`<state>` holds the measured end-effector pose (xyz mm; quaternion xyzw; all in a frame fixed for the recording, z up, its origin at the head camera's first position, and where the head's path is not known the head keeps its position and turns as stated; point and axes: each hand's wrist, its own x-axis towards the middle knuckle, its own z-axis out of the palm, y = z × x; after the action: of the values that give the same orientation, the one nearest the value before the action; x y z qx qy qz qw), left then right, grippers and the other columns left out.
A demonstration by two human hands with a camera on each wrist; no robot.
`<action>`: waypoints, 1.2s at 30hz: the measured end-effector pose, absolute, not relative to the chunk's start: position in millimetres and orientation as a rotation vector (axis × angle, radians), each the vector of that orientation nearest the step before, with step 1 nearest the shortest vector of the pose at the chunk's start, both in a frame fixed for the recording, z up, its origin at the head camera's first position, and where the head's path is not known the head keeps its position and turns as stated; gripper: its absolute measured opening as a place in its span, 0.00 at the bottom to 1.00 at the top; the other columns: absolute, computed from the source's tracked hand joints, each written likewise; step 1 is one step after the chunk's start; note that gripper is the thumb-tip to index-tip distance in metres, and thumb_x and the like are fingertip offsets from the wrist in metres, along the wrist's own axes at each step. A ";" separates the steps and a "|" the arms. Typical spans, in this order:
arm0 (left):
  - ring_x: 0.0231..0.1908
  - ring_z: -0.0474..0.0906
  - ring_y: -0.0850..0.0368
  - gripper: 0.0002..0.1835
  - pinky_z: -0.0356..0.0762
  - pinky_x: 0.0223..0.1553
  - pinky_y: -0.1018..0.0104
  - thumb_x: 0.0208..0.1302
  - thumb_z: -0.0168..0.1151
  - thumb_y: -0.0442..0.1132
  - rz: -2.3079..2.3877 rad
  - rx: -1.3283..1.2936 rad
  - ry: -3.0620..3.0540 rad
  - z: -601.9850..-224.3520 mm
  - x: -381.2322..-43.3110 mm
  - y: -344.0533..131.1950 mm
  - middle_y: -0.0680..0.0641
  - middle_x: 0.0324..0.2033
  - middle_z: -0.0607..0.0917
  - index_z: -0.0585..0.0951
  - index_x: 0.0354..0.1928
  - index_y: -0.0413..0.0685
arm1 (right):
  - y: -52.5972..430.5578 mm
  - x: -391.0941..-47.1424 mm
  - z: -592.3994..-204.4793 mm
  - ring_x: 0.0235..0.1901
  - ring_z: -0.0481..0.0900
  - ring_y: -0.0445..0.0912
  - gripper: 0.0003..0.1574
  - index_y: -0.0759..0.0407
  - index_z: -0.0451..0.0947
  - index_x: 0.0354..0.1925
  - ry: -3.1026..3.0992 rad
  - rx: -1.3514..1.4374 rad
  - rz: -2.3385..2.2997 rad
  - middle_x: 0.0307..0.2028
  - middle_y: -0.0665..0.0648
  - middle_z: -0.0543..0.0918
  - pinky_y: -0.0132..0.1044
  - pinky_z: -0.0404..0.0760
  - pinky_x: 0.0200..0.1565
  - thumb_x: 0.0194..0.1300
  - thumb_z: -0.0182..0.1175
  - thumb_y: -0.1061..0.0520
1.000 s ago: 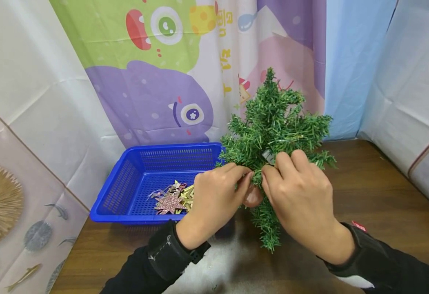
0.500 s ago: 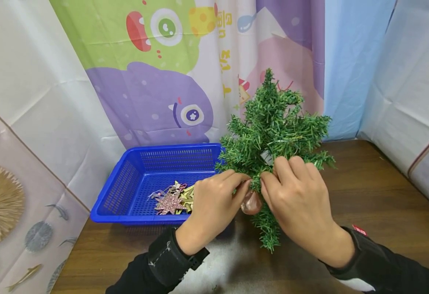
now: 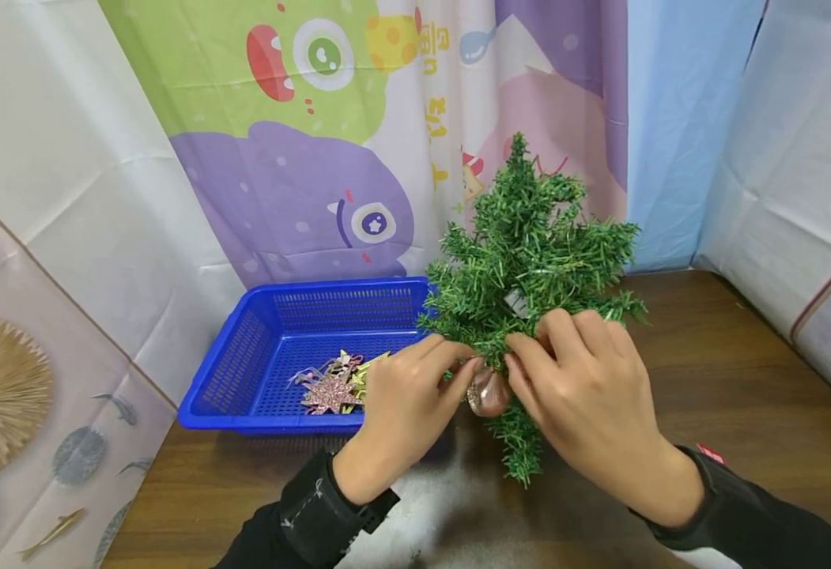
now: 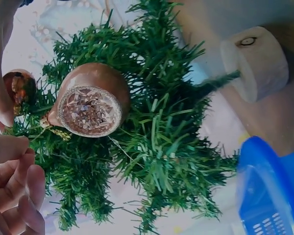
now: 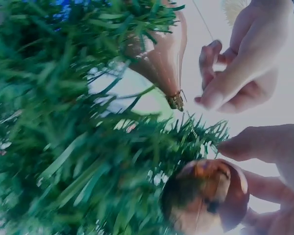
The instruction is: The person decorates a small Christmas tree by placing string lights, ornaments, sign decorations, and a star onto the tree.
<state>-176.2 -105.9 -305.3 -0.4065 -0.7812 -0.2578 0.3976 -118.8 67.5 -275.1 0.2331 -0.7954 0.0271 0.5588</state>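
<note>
A small artificial Christmas tree stands in front of me, its green branches spreading between both hands. A pink teardrop bauble with a sparkling hollow on one side hangs at a front branch. My left hand is just left of the bauble's neck, thumb and forefinger pinching its thin string. My right hand pinches the tip of the same branch from the right. A shiny copper ball bauble sits right beside the right fingers in the right wrist view. The tree's pale round base shows in the left wrist view.
Left of the tree is a blue perforated basket holding star ornaments, pink glitter and gold. Both stand on a brown wooden table. Behind hangs a cartoon-printed curtain, with pale fabric at the right.
The bauble has come down slightly and shows more between the hands. The left hand has shifted a little left and down; the right has lowered, then edged right. The gap between them has widened.
</note>
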 end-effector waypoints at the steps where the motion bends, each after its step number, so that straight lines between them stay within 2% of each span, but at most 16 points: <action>1: 0.15 0.67 0.67 0.03 0.61 0.15 0.75 0.57 0.69 0.38 -0.654 -1.031 -1.978 -307.1 -175.1 -107.5 0.56 0.20 0.78 0.84 0.28 0.51 | 69.7 -117.5 -275.7 0.23 0.65 0.56 0.17 0.66 0.82 0.31 -1.846 0.562 0.069 0.25 0.60 0.72 0.45 0.60 0.23 0.68 0.50 0.59; 6: 0.20 0.68 0.64 0.03 0.65 0.19 0.75 0.55 0.69 0.36 -0.670 -1.072 -1.978 -319.8 -168.4 -116.7 0.56 0.21 0.78 0.84 0.28 0.50 | 83.2 -114.1 -286.5 0.22 0.68 0.56 0.13 0.63 0.83 0.30 -1.637 0.657 0.087 0.25 0.60 0.77 0.46 0.61 0.23 0.63 0.54 0.59; 14: 0.31 0.76 0.61 0.02 0.74 0.32 0.72 0.60 0.64 0.33 -0.785 -1.249 -2.103 -351.4 -155.3 -125.5 0.53 0.30 0.81 0.83 0.33 0.47 | 106.6 -114.0 -313.8 0.21 0.67 0.52 0.17 0.61 0.81 0.28 -1.453 0.911 0.134 0.21 0.59 0.77 0.44 0.61 0.26 0.69 0.52 0.56; 18: 0.33 0.77 0.60 0.05 0.76 0.36 0.71 0.56 0.63 0.28 -0.780 -1.301 -2.160 -368.9 -151.7 -127.7 0.53 0.31 0.81 0.82 0.33 0.45 | 121.8 -115.2 -333.4 0.20 0.69 0.49 0.15 0.61 0.81 0.27 -1.397 1.103 0.105 0.20 0.56 0.77 0.41 0.63 0.24 0.68 0.52 0.59; 23: 0.33 0.77 0.59 0.06 0.77 0.37 0.68 0.53 0.65 0.26 -0.648 -1.318 -2.394 -386.9 -154.5 -130.9 0.52 0.31 0.80 0.82 0.32 0.43 | 152.0 -117.0 -374.2 0.25 0.75 0.47 0.18 0.59 0.80 0.30 -1.670 1.310 0.041 0.27 0.54 0.80 0.40 0.70 0.27 0.71 0.46 0.59; 25: 0.37 0.77 0.57 0.07 0.77 0.40 0.67 0.54 0.66 0.29 -0.520 -1.349 -2.521 -391.8 -157.6 -132.4 0.49 0.36 0.80 0.82 0.36 0.41 | 162.5 -118.8 -391.3 0.29 0.76 0.47 0.22 0.59 0.81 0.32 -1.854 1.305 0.014 0.30 0.54 0.81 0.41 0.72 0.31 0.72 0.42 0.56; 28: 0.50 0.76 0.52 0.19 0.73 0.52 0.65 0.56 0.68 0.35 -0.303 -1.452 -2.665 -397.1 -163.6 -131.6 0.44 0.48 0.79 0.79 0.49 0.36 | 170.1 -124.5 -412.8 0.34 0.78 0.49 0.29 0.60 0.82 0.36 -2.082 1.221 -0.009 0.35 0.56 0.82 0.45 0.75 0.36 0.74 0.34 0.53; 30: 0.60 0.69 0.49 0.29 0.66 0.60 0.63 0.57 0.67 0.39 -0.200 -1.546 -2.717 -401.1 -167.8 -127.8 0.41 0.59 0.73 0.73 0.59 0.35 | 169.7 -129.0 -423.7 0.38 0.79 0.52 0.33 0.62 0.82 0.39 -2.204 1.157 -0.021 0.39 0.59 0.83 0.47 0.76 0.40 0.75 0.31 0.50; 32: 0.66 0.61 0.47 0.35 0.59 0.64 0.63 0.60 0.66 0.43 -0.120 -1.614 -2.743 -405.8 -171.7 -121.4 0.39 0.65 0.66 0.66 0.66 0.35 | 167.0 -133.3 -433.1 0.42 0.79 0.54 0.34 0.65 0.81 0.42 -2.288 1.111 -0.006 0.42 0.62 0.82 0.50 0.77 0.43 0.75 0.30 0.49; 34: 0.69 0.55 0.47 0.38 0.55 0.66 0.63 0.61 0.65 0.46 -0.047 -1.641 -2.749 -410.5 -174.7 -113.9 0.39 0.68 0.61 0.63 0.68 0.36 | 163.4 -136.0 -439.6 0.46 0.78 0.56 0.28 0.67 0.79 0.44 -2.371 1.079 0.005 0.46 0.65 0.81 0.52 0.76 0.47 0.74 0.38 0.50; 36: 0.69 0.53 0.46 0.37 0.57 0.65 0.60 0.62 0.64 0.48 0.029 -1.620 -2.749 -414.3 -177.2 -106.3 0.39 0.69 0.59 0.63 0.68 0.39 | 160.0 -137.7 -443.9 0.49 0.78 0.59 0.23 0.70 0.78 0.46 -2.446 1.048 0.005 0.48 0.68 0.80 0.55 0.75 0.49 0.70 0.50 0.50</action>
<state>-177.2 -106.3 -414.3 -0.5076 -0.8612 0.0090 -0.0245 -137.7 160.0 -443.9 0.3825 -0.8928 0.0018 0.2380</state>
